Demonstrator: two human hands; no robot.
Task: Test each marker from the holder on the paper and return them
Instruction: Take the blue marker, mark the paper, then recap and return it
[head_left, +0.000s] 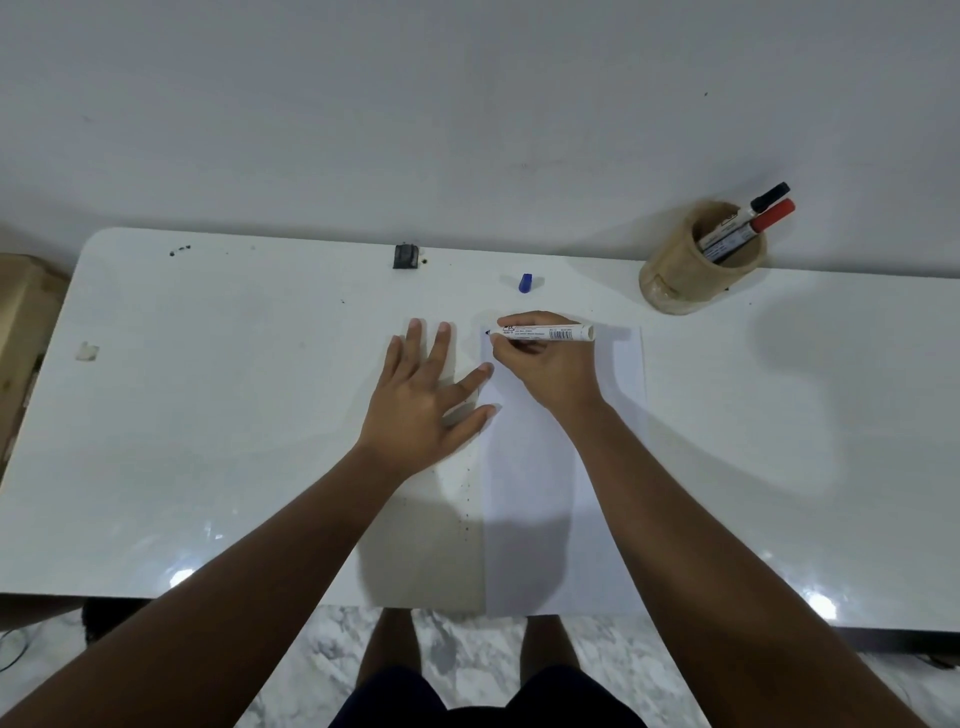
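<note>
A white sheet of paper (561, 467) lies lengthwise on the white table (208, 415), reaching its near edge. My right hand (545, 364) grips an uncapped blue marker (545, 332) lying almost level, its tip touching the paper's far left corner. My left hand (426, 395) rests flat, fingers spread, on the table at the paper's left edge. The blue cap (525, 282) lies on the table beyond the paper. A round bamboo holder (691, 270) at the far right holds a black-capped marker (769, 196) and a red-capped marker (771, 216).
A small black block (405, 256) sits at the table's far edge by the wall. A bit of tape (87, 352) is stuck at the left. A cardboard box (21, 322) stands left of the table. My legs show below the near edge.
</note>
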